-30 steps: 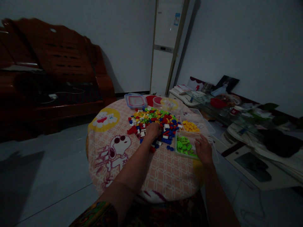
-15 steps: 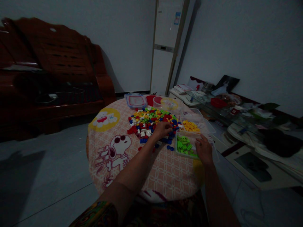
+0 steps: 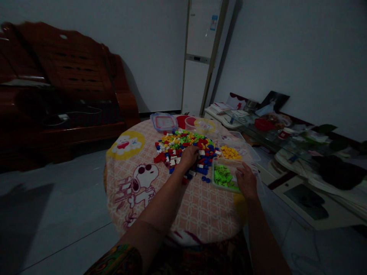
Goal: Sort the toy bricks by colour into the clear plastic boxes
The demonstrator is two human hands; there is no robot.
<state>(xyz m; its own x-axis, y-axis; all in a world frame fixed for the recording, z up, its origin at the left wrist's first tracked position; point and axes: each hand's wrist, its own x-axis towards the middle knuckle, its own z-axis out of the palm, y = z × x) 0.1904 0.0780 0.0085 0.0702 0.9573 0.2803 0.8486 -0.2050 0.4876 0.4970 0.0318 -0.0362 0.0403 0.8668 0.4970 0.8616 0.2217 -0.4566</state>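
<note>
A pile of small coloured bricks [image 3: 183, 145] lies on a round table covered by a cartoon-print cloth [image 3: 137, 179]. My left hand [image 3: 188, 156] rests on the pile with its fingers curled down into the bricks; what they hold, if anything, is hidden. My right hand [image 3: 246, 181] lies on the near rim of a clear box of green bricks [image 3: 222, 176], fingers bent over its edge. Behind that box stands another clear box with yellow bricks [image 3: 231, 152].
Clear tubs and a red-rimmed lid [image 3: 164, 123] stand at the table's far side. A dark wooden bench [image 3: 63, 95] is at the left, a tall white air-conditioner unit [image 3: 200, 57] behind, and a cluttered low glass table [image 3: 281, 133] at the right.
My left hand moved right across the pile half a second ago and has come back a little to the left. The right hand has stayed on the green box.
</note>
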